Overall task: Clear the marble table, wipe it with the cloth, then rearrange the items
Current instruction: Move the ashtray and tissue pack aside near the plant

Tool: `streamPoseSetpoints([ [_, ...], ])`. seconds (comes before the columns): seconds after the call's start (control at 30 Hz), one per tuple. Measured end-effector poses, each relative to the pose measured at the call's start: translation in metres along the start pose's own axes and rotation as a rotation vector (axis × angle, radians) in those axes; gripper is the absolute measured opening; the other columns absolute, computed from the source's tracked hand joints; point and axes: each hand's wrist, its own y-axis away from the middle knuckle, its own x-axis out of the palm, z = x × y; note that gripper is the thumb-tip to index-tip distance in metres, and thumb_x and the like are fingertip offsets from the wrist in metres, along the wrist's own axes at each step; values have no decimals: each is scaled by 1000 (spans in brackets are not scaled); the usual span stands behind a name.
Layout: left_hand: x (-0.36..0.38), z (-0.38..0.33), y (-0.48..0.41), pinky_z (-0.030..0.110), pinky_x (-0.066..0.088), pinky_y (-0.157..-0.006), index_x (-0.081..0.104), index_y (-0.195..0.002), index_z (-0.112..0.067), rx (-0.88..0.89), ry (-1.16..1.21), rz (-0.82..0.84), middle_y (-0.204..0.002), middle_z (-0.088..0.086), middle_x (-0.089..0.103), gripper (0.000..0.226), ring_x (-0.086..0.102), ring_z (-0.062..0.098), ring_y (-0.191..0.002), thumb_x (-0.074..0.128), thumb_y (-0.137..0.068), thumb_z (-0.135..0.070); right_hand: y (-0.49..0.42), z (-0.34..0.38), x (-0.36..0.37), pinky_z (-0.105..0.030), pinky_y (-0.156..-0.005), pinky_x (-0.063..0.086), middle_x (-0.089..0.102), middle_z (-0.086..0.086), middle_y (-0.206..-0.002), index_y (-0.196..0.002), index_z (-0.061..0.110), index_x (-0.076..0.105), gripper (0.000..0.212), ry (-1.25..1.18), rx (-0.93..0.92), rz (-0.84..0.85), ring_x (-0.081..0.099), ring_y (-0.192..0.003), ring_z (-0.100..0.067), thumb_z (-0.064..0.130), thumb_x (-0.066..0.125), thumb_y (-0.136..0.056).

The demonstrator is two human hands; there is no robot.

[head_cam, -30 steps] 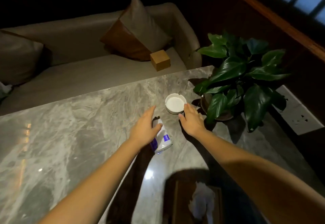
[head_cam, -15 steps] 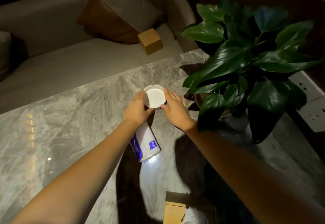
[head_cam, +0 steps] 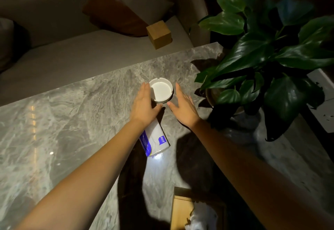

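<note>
Marble table point(head_cam: 72, 121), grey-veined, bears round white ashtray point(head_cam: 161, 90).

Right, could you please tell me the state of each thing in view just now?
ashtray: upright, empty, on the marble table between the hands.
left hand: open, fingers against the ashtray's left side.
right hand: open, beside the ashtray's right side.
tissue pack: lying flat, partly under the left wrist.
potted plant: upright on the table.
tissue box: tissue sticking out.
wooden cube: on the sofa seat.
</note>
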Motion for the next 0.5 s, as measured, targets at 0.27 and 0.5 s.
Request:
streamPoseSetpoints([
  [0.27, 3, -26, 62, 43, 11, -121, 15, -150, -10, 135, -47, -39, -160, 10, 12, 85, 8, 25, -148, 61, -86, -41, 68, -11, -9, -37, -119, 22, 27, -9, -158, -152, 13, 22, 63, 140, 2, 127, 24, -145, -24, 30, 49, -98],
  [0.5, 17, 5, 112, 40, 27, -112, 35, -138, 3, -360, 327, -209, -141, 22, 41, 68, 37, 35, -133, 68, -82, -16, 100, 9, 13, -37, -106, 41, 49, -11, -142, -144, 9, 41, 54, 6, 30, 195, 51, -126, -26, 29, 55, -95],
])
